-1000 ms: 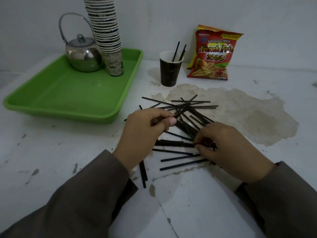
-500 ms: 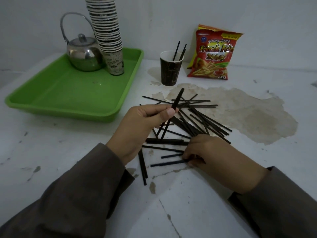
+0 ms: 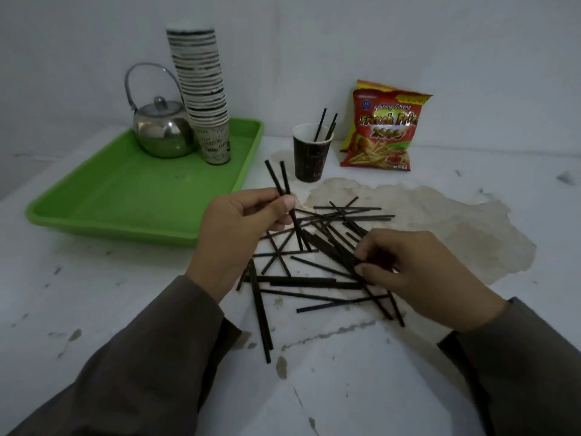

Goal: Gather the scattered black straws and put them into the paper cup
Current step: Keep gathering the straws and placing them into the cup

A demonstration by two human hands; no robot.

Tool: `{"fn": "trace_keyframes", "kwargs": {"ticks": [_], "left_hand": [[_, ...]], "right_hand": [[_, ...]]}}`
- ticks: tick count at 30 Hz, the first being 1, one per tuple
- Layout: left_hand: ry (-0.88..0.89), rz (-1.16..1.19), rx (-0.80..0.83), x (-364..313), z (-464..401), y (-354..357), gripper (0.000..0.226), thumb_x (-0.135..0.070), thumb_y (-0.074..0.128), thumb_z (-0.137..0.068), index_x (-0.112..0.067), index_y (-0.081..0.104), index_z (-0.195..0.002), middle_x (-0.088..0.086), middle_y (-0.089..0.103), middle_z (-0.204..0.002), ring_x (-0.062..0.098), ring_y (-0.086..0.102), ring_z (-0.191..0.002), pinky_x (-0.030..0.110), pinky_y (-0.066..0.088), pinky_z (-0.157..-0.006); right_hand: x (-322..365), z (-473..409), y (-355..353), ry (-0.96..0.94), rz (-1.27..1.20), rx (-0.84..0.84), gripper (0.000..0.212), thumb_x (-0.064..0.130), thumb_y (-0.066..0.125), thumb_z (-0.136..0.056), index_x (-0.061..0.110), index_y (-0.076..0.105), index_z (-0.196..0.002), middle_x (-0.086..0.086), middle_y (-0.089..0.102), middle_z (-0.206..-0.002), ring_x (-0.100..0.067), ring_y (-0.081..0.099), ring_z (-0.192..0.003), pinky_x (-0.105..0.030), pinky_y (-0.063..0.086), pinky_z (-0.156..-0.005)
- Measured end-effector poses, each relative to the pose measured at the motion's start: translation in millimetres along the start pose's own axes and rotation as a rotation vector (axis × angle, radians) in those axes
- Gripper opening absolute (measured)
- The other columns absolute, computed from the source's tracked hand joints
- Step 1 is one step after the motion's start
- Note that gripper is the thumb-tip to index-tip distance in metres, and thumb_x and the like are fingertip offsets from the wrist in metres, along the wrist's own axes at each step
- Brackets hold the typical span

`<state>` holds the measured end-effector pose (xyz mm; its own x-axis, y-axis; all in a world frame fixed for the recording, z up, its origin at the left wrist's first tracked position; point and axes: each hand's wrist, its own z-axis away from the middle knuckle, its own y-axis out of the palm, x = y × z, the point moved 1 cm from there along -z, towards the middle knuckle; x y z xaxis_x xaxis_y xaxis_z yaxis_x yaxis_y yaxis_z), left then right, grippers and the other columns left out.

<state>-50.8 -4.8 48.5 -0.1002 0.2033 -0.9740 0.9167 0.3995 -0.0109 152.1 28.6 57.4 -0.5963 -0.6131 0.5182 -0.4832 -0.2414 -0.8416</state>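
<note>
Lifted higher than half a second ago, two black straws (image 3: 280,184) now stand nearly upright in the left hand (image 3: 242,221), pinched low on their shafts between thumb and curled fingers, where before the hand held a tilted straw close over the pile. Right hand (image 3: 418,272) has shifted from the near edge to the pile's right side, fingertips curled and pinching at a few straws there; exactly how many it grips I cannot tell. Scattered straws (image 3: 317,262) lie crisscrossed on the bench (image 3: 94,297) between the hands, some overlapping, a couple pointing toward the camera. Judging by look they are thin, light and stiff enough to stay straight when held at one end, but smooth and easy to roll or slip, so a pinch near the middle or lower third, several bundled parallel, should control them best; flat ones likely need a fingernail or a slide to get under. Paper cup (image 3: 311,155) stands upright beyond the pile, well apart from both hands, with a few straws already leaning inside. Most of the job is left. Snack bag (image 3: 383,127) leans at the wall just right of the cup. Green tray (image 3: 132,199) on the left carries a metal teapot (image 3: 162,130) and a tall cup stack (image 3: 204,96).
</note>
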Motion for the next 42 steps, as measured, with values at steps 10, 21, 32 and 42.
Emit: {"fn": "trace_keyframes", "kwargs": {"ticks": [10, 21, 32, 42], "left_hand": [[0.280, -0.134, 0.102, -68.3, -96.6, 15.9, 0.014, -0.005, 0.067, -0.079, -0.009, 0.066, -0.093, 0.006, 0.067, -0.068, 0.005, 0.064, -0.059, 0.015, 0.054, -0.061], [0.263, -0.442, 0.026, -38.7, -186.5, 40.9, 0.012, -0.015, 0.071, -0.076, -0.006, 0.070, -0.083, 0.013, 0.070, -0.071, 0.019, 0.064, -0.066, 0.034, 0.055, -0.074], [0.136, -0.712, 0.088, 17.7, -201.1, 56.3, 0.009, -0.025, 0.070, -0.075, -0.019, 0.070, -0.082, -0.003, 0.064, -0.070, 0.020, 0.063, -0.078, 0.028, 0.045, -0.069], [0.301, -0.801, 0.052, -6.9, -180.5, 41.5, 0.046, -0.025, 0.068, -0.079, -0.020, 0.055, -0.124, 0.003, 0.066, -0.116, 0.027, 0.055, -0.109, 0.046, 0.042, -0.096]], "right_hand": [[-2.0, -107.5, -64.3, 0.151, -0.740, -0.326, 0.004, -0.004, 0.062, -0.079, -0.003, 0.060, -0.081, -0.023, 0.062, -0.076, -0.031, 0.060, -0.076, -0.025, 0.054, -0.063], [-20.1, -208.2, -46.1, 0.256, -0.458, -0.513, 0.014, 0.014, 0.068, -0.078, 0.006, 0.069, -0.089, -0.009, 0.070, -0.085, -0.019, 0.062, -0.079, -0.030, 0.047, -0.073], [-39.0, -223.7, -12.7, 0.348, -0.147, -0.294, 0.023, 0.015, 0.062, -0.083, 0.005, 0.065, -0.104, -0.013, 0.069, -0.101, -0.023, 0.063, -0.091, -0.028, 0.045, -0.075], [-26.2, -192.5, -41.5, 0.185, -0.175, -0.505, 0.050, 0.008, 0.064, -0.081, 0.018, 0.049, -0.128, -0.003, 0.059, -0.122, -0.010, 0.050, -0.094, -0.018, 0.038, -0.083]]}}
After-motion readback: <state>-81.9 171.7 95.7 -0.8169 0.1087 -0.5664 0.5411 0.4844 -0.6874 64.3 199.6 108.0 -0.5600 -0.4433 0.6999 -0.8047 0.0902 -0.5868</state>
